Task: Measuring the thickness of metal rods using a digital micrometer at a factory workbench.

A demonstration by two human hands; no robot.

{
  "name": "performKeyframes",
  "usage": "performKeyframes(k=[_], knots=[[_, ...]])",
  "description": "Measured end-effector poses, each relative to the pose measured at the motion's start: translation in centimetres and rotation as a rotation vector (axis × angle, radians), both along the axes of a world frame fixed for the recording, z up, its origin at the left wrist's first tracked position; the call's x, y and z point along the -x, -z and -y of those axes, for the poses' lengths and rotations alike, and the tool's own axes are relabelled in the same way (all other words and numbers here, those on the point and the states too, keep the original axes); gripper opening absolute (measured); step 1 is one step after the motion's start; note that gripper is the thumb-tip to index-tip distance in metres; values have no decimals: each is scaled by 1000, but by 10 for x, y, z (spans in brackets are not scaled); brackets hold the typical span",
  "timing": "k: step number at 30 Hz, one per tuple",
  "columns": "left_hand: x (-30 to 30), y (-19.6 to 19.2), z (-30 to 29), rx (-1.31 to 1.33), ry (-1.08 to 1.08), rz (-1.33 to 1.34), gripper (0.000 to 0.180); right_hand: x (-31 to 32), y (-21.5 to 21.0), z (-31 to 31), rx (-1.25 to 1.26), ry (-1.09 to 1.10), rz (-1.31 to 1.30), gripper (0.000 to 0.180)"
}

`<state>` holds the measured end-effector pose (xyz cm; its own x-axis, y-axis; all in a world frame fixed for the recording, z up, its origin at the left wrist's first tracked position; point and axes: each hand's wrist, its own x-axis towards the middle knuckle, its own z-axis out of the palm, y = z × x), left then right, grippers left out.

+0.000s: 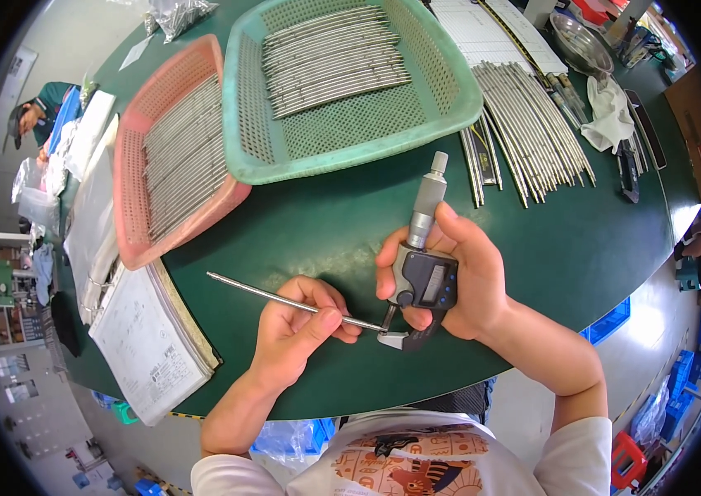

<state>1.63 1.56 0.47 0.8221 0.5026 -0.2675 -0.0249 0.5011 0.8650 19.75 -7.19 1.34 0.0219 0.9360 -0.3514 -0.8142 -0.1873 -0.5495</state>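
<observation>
My left hand [299, 326] pinches a thin metal rod [251, 289] between thumb and fingers. The rod slants down to the right, and its right end sits at the jaws of a digital micrometer [426, 277]. Wrapped round the micrometer's frame is my right hand [479, 273], with the thimble pointing up and away. Whether the jaws press on the rod I cannot tell. Beyond my hands a green basket [350, 157] holds a layer of similar rods [334, 62]. A pink basket [131, 190] to its left holds more.
Many loose rods [524, 132] lie on the green table [565, 248] at the right. An open binder [152, 339] with drawings rests at the left edge. A metal bowl [580, 43], a white cloth [608, 112] and a box cutter [627, 172] are far right. Another person [36, 116] is at far left.
</observation>
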Motion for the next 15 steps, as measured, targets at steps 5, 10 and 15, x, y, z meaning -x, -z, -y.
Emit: performKeyframes(k=[5, 10, 15], knots=[[-1, -2, 1, 13, -13, -4, 15, 0, -2, 1, 31, -6, 53, 56], [-2, -7, 9, 45, -86, -58, 18, 0, 1, 0, 3, -4, 29, 55], [-3, -4, 13, 14, -148, -63, 18, 1, 1, 1, -35, -7, 38, 56]])
